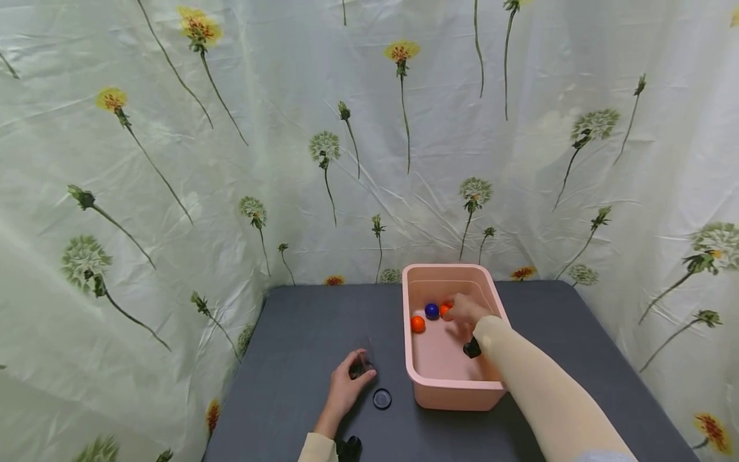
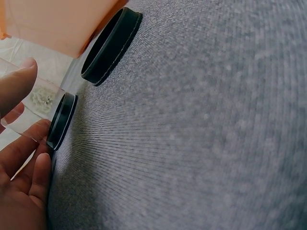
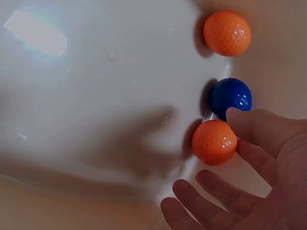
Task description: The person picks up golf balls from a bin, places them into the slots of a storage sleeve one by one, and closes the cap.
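My left hand [image 1: 345, 388] grips a clear cylindrical container [image 2: 41, 98] with a black rim [image 2: 62, 120] at its end, close to the table. Beside it lies a round black lid [image 1: 382, 398]. Inside the pink bin [image 1: 453, 384], my right hand [image 1: 466, 309] reaches down with fingers spread around an orange golf ball [image 3: 214, 143]. Its thumb tip is right at that ball's edge, the index fingertip is partly hidden by the ball, and the other fingers reach below it. A blue golf ball [image 3: 230, 99] and another orange golf ball [image 3: 227, 33] rest along the same bin wall.
A dark grey table [image 1: 323, 321] carries everything. The bin stands right of centre near the back edge, its raised walls around my right hand. Behind the table hangs a pale curtain [image 1: 288, 160] printed with dandelions.
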`<state>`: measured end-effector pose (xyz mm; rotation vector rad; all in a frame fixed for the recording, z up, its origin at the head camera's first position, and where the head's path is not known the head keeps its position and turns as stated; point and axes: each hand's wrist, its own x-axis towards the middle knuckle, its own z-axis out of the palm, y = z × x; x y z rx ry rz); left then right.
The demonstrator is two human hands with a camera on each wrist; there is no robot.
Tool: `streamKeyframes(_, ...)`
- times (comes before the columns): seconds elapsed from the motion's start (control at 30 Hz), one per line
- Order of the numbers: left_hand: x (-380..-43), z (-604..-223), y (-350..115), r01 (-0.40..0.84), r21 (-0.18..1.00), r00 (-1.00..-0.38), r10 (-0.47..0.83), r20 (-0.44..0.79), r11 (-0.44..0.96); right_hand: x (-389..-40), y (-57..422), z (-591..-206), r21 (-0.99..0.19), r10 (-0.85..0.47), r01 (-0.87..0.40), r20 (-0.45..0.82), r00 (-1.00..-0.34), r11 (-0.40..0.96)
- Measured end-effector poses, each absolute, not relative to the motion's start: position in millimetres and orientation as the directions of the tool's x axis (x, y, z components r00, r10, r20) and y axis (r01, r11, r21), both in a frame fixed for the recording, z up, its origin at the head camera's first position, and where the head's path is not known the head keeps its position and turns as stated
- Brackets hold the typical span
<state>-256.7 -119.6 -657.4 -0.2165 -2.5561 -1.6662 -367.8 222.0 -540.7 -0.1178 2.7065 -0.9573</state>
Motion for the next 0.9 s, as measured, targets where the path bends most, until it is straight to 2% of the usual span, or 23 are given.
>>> streamKeyframes(0.17,-256.2,-655.5,-121.6,0.165,0.901,-0.986,0.067,0.15,0.401,-372.4,217.6,-546.8,-0.629,-0.116,0.036,-0.198,-0.973,0.777)
streamKeyframes(0.43,-254.7,-654.2,-118.3,0.17,0.886,-0.985,0.077,0.152,0.432,-375.3,221.9,-556.3,-0.643,-0.027,0.217,-0.347,-0.937,0.735)
streamKeyframes(0.9,-247.3,-645.6,-117.3,0.144,0.891,-0.989,0.045,0.138,0.431,-370.4,223.9,-552.6,-0.577,-0.112,0.108,-0.333,-0.936,0.81)
